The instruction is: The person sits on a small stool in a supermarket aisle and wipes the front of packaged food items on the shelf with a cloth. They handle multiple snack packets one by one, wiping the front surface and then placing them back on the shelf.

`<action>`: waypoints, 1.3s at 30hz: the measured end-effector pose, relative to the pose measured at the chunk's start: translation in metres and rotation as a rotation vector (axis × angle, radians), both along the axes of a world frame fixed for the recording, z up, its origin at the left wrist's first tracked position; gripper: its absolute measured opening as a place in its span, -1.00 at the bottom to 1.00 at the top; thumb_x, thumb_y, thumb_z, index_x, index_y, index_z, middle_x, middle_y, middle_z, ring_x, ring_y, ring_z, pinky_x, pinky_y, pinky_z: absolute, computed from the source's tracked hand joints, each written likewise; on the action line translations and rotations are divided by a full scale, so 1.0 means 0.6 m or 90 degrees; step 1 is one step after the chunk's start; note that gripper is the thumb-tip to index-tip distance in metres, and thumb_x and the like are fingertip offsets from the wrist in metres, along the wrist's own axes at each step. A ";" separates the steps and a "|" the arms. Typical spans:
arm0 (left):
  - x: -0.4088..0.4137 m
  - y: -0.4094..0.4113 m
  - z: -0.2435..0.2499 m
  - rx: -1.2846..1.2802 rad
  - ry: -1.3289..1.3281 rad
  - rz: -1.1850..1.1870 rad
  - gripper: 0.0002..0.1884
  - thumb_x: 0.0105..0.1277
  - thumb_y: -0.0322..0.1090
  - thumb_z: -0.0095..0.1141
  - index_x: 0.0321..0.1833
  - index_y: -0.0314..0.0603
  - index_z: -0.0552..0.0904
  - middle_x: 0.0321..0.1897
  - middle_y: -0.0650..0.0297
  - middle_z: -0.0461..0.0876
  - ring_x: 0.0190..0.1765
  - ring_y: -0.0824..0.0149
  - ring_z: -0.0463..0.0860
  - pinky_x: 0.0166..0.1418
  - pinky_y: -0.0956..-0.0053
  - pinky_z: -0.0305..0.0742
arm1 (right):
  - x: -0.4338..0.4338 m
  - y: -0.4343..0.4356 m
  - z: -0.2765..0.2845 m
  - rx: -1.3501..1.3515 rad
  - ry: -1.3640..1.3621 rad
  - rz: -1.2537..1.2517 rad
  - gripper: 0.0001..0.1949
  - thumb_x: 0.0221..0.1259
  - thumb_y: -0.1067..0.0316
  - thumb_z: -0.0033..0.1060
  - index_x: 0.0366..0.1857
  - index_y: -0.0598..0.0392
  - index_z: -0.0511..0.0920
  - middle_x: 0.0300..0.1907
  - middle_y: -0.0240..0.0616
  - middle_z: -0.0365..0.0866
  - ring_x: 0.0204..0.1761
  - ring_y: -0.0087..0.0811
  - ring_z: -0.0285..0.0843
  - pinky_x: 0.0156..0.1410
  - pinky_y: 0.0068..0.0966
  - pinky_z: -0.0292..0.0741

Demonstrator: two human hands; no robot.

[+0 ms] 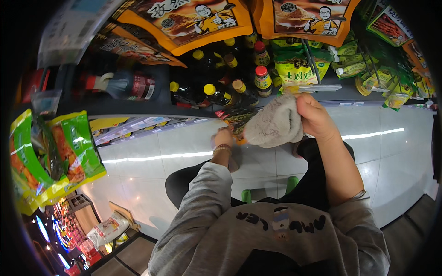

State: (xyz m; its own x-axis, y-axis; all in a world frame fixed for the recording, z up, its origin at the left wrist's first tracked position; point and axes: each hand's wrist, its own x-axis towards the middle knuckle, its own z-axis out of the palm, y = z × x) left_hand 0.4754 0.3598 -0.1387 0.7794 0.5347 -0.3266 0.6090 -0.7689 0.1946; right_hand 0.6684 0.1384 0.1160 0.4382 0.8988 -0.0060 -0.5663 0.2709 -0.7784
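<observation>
My right hand (316, 115) grips a grey plush cloth (274, 120), which hangs bunched to the left of my fingers, below the shelf edge. Further left and lower, my left hand (223, 136) is at the side of a dark seasoning packet (238, 120) with red and orange parts; whether its fingers hold the packet is unclear. The cloth covers part of that packet. Behind, on the dark shelf, stand a red-capped sauce bottle (263, 81) and a yellow-capped dark bottle (215, 95). A green-and-yellow seasoning bag (300, 69) hangs beside them.
Large orange pouches (193, 20) hang over the shelf. Green food bags (74, 148) hang at the left, near a bottle lying on its side (131, 86). Metal hooks with price-tag holders (316, 88) stick out towards me. A green stool (246, 195) is beneath me on the tiled floor.
</observation>
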 end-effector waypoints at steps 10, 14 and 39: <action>-0.038 -0.057 0.221 -0.119 -0.443 0.061 -0.80 0.27 -0.25 0.15 -0.36 -0.27 0.57 -0.51 0.09 0.57 -0.38 0.09 0.59 -0.28 0.37 0.46 | -0.008 -0.027 0.014 -0.350 -0.309 0.042 -0.70 0.27 0.06 0.07 -0.07 -0.02 0.58 -0.37 -0.49 0.53 -0.36 -0.68 0.44 -0.42 -0.65 0.34; -0.047 -0.078 0.363 -0.069 -0.481 -0.085 -0.89 0.21 -0.35 0.16 -0.36 -0.24 0.57 -0.40 0.09 0.57 -0.32 0.04 0.58 -0.29 0.30 0.46 | -0.054 -0.036 0.069 -0.234 -0.308 0.155 -0.52 0.08 0.28 0.12 0.16 -0.02 0.41 -0.16 -0.48 0.50 -0.10 -0.61 0.45 -0.19 -0.66 0.42; -0.041 -0.133 0.494 -0.370 -0.949 0.097 -0.89 0.37 -0.41 0.03 -0.35 -0.21 0.47 -0.45 0.45 0.37 -0.33 0.58 0.30 -0.22 0.67 0.24 | -0.103 -0.033 0.021 -0.098 -0.456 -0.146 -0.66 0.00 0.09 0.43 -0.25 0.10 0.63 -0.37 -0.34 0.66 -0.31 -0.53 0.58 -0.16 -0.52 0.47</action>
State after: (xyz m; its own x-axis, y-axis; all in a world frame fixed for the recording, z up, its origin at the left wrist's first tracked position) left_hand 0.4510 0.2800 0.1575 0.5267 0.7135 0.4621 -0.3215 -0.3361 0.8853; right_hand 0.6069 0.1187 0.1285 0.5576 0.7970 0.2319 0.1483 0.1792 -0.9726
